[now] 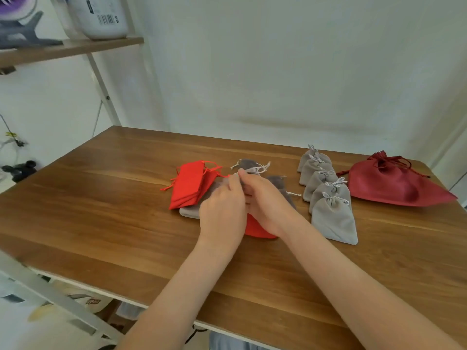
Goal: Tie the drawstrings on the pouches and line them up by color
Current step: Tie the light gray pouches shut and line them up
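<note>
Both hands meet at the middle of the frame over a loose heap of pouches on the wooden table (101, 210). The left hand (222, 213) has its fingers curled together, the tips pinching at the white drawstrings (255, 170) of a grey pouch (249, 163) just above the knuckles. The right hand (265, 203) lies touching the left, its fingers bent inward and pressed to the same spot; exactly which cord each finger holds cannot be told (the hands cover most of it).

Left of the hands, a stack of flat red pouches (190, 186) lies fanned, thin red cords trailing off its upper and left edges. A flat grey pouch (189, 212) shows under the stack's lower edge, beside the left hand. Another red pouch (257, 229) pokes out below the hands, under the right wrist. Darker grey pouches (278, 180) lie to the right of the hands, one with a white cord running out to the right.

In the right-centre of the frame, a row of five tied grey pouches (333, 218) runs diagonally from the table's far edge toward the near side, each overlapping the next, white bows at their necks. Just right of that row sits a large dark-red bag (394, 185), its neck gathered and tied.

At upper left, a shelf (75, 46) holds a white jug (101, 18) with a barcode label.
</note>
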Tool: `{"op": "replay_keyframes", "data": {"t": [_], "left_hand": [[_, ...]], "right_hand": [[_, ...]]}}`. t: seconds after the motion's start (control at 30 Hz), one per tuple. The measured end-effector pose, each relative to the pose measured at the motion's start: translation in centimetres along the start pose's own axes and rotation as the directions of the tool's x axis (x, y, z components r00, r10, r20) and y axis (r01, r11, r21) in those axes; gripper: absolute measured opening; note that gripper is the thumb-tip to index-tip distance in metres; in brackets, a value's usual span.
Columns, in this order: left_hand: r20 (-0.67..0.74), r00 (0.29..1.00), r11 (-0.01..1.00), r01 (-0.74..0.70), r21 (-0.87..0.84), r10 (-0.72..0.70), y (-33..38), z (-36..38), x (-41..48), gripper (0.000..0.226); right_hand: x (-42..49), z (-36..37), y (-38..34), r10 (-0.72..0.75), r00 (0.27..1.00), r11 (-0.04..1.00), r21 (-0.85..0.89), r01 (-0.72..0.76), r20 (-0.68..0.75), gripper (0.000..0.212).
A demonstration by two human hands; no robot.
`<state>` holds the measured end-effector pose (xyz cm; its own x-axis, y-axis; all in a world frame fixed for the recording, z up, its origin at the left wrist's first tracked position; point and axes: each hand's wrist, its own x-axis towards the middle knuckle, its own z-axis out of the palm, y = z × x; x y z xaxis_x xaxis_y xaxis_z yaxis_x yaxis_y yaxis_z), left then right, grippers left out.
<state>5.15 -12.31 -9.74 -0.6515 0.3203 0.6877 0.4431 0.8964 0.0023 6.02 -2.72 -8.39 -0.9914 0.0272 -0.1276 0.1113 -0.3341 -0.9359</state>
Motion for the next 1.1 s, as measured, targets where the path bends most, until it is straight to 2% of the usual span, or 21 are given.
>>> {"op": "replay_keyframes", "data": {"t": [0.1, 0.2, 0.27, 0.37, 0.43, 0.53, 0.6, 0.7, 0.83, 0.9, 0.97, 1.1], "left_hand": [[-0.029, 0.998, 0.994, -0.049, -0.098, 0.046, 0.5, -0.2, -0.1, 0.023], [-0.057, 0.998, 0.943, -0.043, -0.331, 0.026, 0.5, 0.2, -0.1, 0.027], [-0.088, 0.996, 0.884, -0.054, -0.464, 0.015, 0.8, 0.6, 0.2, 0.031], [0.011, 0.997, 0.784, 0.063, -0.617, -0.071, 1.8, 1.2, 1.1, 0.045], [0.089, 0.992, 0.746, 0.130, -0.653, -0.095, 3.0, 1.5, 1.5, 0.042], [0.257, 0.965, 0.697, 0.218, -0.683, -0.050, 4.8, 1.7, 2.1, 0.025], [0.354, 0.935, 0.650, 0.264, -0.713, 0.009, 6.1, 2.0, 2.3, 0.032], [0.353, 0.933, 0.579, 0.247, -0.777, 0.075, 7.6, 2.3, 1.8, 0.045], [0.329, 0.926, 0.542, 0.182, -0.820, 0.187, 8.1, 3.8, 0.6, 0.046], [0.330, 0.921, 0.549, 0.169, -0.819, 0.209, 7.9, 4.4, 0.5, 0.041], [0.362, 0.914, 0.512, 0.225, -0.829, 0.184, 7.7, 4.7, 0.7, 0.033], [0.419, 0.899, 0.460, 0.321, -0.828, 0.126, 7.7, 4.5, 0.7, 0.019]], "right_hand": [[0.6, 0.1, -0.4, -0.023, 0.994, 0.998, 0.060, 0.030, -0.110, 0.013], [0.2, -1.2, -0.7, -0.090, 0.982, 0.996, -0.026, 0.087, -0.165, 0.029], [-0.7, -2.5, -0.8, -0.104, 0.980, 0.992, -0.092, 0.090, -0.168, 0.030], [-2.8, -4.9, -0.7, -0.134, 0.981, 0.985, -0.126, 0.116, -0.144, 0.029], [-4.6, -6.5, -0.9, -0.146, 0.984, 0.987, -0.090, 0.137, -0.105, 0.030], [-6.7, -8.9, -1.3, -0.130, 0.988, 0.991, -0.052, 0.125, -0.086, 0.032], [-7.8, -10.3, -1.5, -0.124, 0.988, 0.992, -0.039, 0.121, -0.090, 0.036], [-9.0, -12.0, -1.7, -0.128, 0.987, 0.991, -0.049, 0.123, -0.101, 0.041], [-9.5, -13.3, -1.0, -0.157, 0.952, 0.980, -0.163, 0.117, -0.262, 0.040], [-9.2, -13.6, -0.8, -0.217, 0.920, 0.931, -0.353, 0.094, -0.327, 0.032], [-8.9, -13.6, -0.6, -0.313, 0.892, 0.849, -0.517, 0.108, -0.326, 0.029], [-9.0, -13.6, -0.2, -0.423, 0.851, 0.793, -0.581, 0.183, -0.310, 0.029]]}}
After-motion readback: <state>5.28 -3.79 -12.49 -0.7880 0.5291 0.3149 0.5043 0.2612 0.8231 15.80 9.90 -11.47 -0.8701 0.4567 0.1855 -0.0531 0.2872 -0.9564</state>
